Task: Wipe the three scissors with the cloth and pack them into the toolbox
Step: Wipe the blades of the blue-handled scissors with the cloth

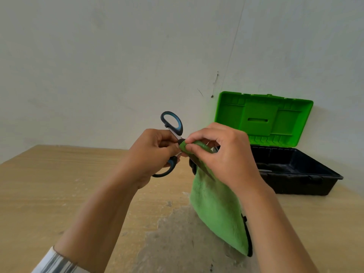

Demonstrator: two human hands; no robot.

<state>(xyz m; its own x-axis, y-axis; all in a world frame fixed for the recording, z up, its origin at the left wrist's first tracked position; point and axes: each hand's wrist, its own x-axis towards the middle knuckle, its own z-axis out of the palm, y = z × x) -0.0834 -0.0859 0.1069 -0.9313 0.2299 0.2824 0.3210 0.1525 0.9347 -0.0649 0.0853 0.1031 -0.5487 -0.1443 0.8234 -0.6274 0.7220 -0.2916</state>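
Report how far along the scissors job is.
Done: the toolbox stands open; something pale lies inside, unclear what. In hand: the left hand holds the blue-handled scissors while the right hand pinches the green cloth round their blades. Left: pack this pair; no other scissors are in view.

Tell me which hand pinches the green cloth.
The right hand: it pinches the fluffy green microfibre cloth, while the left hand grips the black-and-blue-handled scissors.
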